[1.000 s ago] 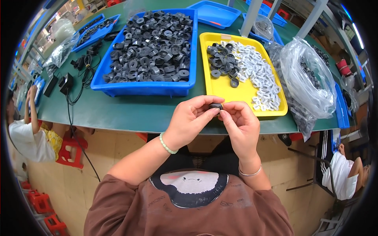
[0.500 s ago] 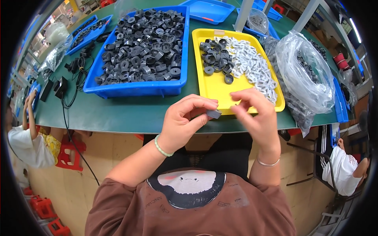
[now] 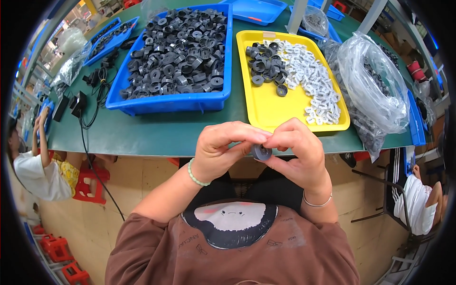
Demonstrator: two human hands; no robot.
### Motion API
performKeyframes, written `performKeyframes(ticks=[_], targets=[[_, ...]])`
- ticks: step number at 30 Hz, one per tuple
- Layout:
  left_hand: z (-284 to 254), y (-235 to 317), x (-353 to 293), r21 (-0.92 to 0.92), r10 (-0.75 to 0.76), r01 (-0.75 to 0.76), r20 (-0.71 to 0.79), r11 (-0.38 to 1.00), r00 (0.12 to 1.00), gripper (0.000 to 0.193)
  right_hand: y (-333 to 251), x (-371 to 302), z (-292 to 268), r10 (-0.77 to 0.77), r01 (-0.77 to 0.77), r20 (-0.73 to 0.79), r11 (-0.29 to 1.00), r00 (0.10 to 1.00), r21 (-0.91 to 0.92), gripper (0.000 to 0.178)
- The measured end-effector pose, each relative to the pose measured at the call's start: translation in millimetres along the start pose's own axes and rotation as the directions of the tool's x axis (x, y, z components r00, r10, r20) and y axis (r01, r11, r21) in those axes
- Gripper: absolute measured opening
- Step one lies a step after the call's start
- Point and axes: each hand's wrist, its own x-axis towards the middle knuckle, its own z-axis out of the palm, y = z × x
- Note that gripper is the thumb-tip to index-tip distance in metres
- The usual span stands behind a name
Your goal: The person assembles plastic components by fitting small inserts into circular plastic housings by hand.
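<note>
A round dark grey plastic part (image 3: 261, 152) is pinched between both hands just in front of the table edge. My left hand (image 3: 223, 143) grips it from the left with thumb and fingers. My right hand (image 3: 298, 151) closes on it from the right, fingertips meeting those of the left. Whether a white piece sits in it, I cannot tell. Beyond my hands lies a yellow tray (image 3: 266, 111) with small white plastic pieces (image 3: 306, 71) and several round dark parts (image 3: 267, 66). A deep blue bin (image 3: 161, 103) heaped with similar dark parts (image 3: 185, 57) stands to its left.
Clear plastic bags (image 3: 373, 90) of dark parts stand right of the tray, by metal posts (image 3: 296, 16). Black cables and an adapter (image 3: 77, 103) lie on the green table (image 3: 142, 137) at left. Other people sit at the far left (image 3: 40, 173) and far right (image 3: 415, 204).
My right hand has moved left from near the yellow tray's front edge and closed on the dark part. The part has turned in the fingers, its round face now showing.
</note>
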Motion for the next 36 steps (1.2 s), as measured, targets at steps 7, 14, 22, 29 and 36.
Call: performKeyframes(ticks=[7, 14, 22, 29, 36], targets=[[-6, 0, 0, 0.120, 0.069, -0.073, 0.035, 0.990, 0.997, 0.020, -3, 2, -2, -0.039, 0.049, 0.087, 0.992, 0.995, -0.115, 0.033], [-1, 2, 8, 0.287, 0.038, -0.035, -0.006, 0.957, 0.999, 0.026, 9, -7, 8, -0.102, 0.086, -0.095, 0.984, 0.990, -0.158, 0.043], [12, 8, 22, 0.433, 0.014, -0.032, 0.045, 0.901, 0.999, 0.026, 17, -16, -7, -0.100, 0.049, -0.167, 0.958, 0.981, -0.284, 0.039], [15, -11, 86, 0.719, -0.107, -0.092, 0.227, 0.689, 0.968, 0.043, 51, 17, -181, -0.068, -0.456, -0.580, 0.548, 0.811, -0.701, 0.020], [24, -67, 110, 0.938, -0.388, -0.034, 0.175, 0.344, 0.905, 0.039, 47, 17, -130, 0.355, -0.360, -0.106, 0.799, 0.929, -0.483, 0.012]])
